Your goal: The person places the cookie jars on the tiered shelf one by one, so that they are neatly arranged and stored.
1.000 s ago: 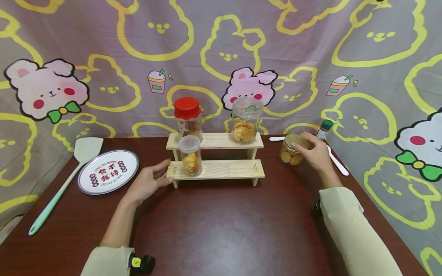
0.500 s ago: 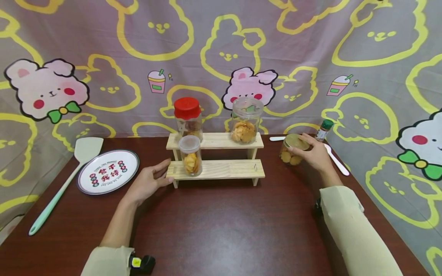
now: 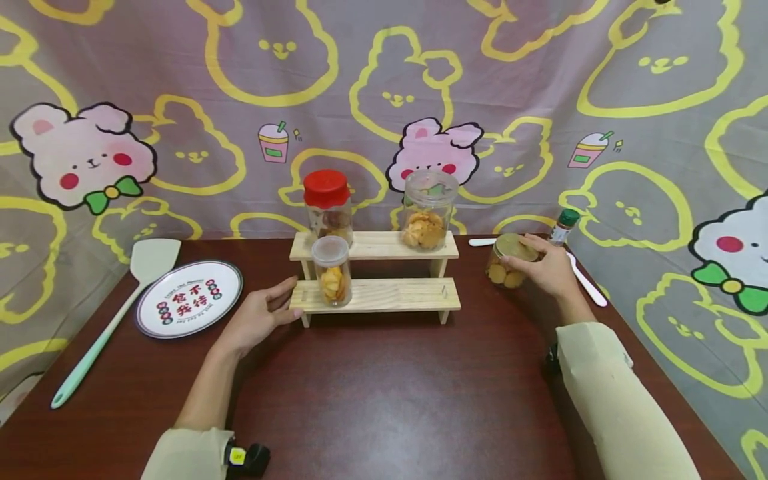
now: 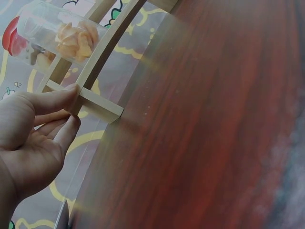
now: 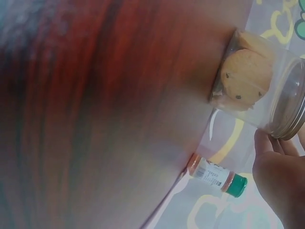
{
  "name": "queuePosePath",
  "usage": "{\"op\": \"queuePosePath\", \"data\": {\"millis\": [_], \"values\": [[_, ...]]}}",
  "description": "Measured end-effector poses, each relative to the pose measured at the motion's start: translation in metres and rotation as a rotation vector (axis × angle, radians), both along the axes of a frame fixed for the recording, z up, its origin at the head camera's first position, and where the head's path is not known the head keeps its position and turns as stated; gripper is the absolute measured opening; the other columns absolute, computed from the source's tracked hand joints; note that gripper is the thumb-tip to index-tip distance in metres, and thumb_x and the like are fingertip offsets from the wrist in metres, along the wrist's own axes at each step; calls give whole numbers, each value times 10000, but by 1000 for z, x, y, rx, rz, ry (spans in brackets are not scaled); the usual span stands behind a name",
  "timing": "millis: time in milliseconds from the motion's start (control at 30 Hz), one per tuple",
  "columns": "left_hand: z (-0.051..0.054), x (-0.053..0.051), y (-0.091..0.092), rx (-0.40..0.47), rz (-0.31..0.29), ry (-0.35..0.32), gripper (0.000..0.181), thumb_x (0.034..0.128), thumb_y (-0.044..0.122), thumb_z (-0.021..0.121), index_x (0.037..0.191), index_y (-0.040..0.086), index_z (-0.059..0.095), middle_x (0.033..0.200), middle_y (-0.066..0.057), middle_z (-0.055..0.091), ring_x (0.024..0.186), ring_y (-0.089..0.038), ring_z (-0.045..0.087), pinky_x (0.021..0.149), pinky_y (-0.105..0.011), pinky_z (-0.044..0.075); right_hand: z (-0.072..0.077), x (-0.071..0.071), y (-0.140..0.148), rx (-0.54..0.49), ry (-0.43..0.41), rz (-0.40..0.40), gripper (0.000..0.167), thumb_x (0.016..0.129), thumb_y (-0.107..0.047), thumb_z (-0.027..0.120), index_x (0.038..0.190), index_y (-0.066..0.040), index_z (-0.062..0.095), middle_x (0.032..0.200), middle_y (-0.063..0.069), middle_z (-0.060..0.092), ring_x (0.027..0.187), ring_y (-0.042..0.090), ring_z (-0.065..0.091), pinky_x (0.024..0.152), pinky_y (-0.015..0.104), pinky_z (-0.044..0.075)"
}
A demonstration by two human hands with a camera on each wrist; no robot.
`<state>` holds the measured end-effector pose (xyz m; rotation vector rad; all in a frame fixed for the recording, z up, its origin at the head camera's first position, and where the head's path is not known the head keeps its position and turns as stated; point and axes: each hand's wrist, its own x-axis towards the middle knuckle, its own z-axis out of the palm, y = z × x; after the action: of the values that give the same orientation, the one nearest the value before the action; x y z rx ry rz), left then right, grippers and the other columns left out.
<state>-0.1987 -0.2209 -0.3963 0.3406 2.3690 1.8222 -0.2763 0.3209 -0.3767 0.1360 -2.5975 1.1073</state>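
Observation:
My left hand (image 3: 258,317) pinches the left end of the lower step of a two-tier wooden rack (image 3: 390,293). The left wrist view shows the thumb on one side of the board (image 4: 106,50) and fingers on the other. On that step stands a small clear jar (image 3: 332,273) of yellow cookies. The upper step bears a red-lidded jar (image 3: 327,210) and a wide clear jar (image 3: 427,213) of cookies. To the rack's right, my right hand (image 3: 552,270) grips the gold lid of a cookie jar (image 3: 507,267) standing on the table; round cookies (image 5: 248,78) show inside.
A green-capped seasoning bottle (image 3: 563,227) and a white-handled utensil (image 3: 587,280) lie beyond the right hand. At left are a printed plate (image 3: 189,300) and a spatula with a green handle (image 3: 90,357). A patterned cloth (image 3: 372,80) hangs behind the table.
My right hand's thumb and fingers have shifted slightly on the gold lid. The left hand, the rack and the jars on it stay in place.

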Motion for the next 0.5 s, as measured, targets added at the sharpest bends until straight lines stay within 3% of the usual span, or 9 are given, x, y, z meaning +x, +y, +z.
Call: {"op": "queuePosePath", "data": {"millis": [500], "values": [[0,0,-1,-11,-3,4,718,942,9,703,1533,-101,312,1603,-235,296,1434,-321,337,1059,-206,429,15,4,-8,-89,9,-11,705,836,-333,847,1384,34,598,1462,198,532,1360,379,450,1072,572,437]]}}
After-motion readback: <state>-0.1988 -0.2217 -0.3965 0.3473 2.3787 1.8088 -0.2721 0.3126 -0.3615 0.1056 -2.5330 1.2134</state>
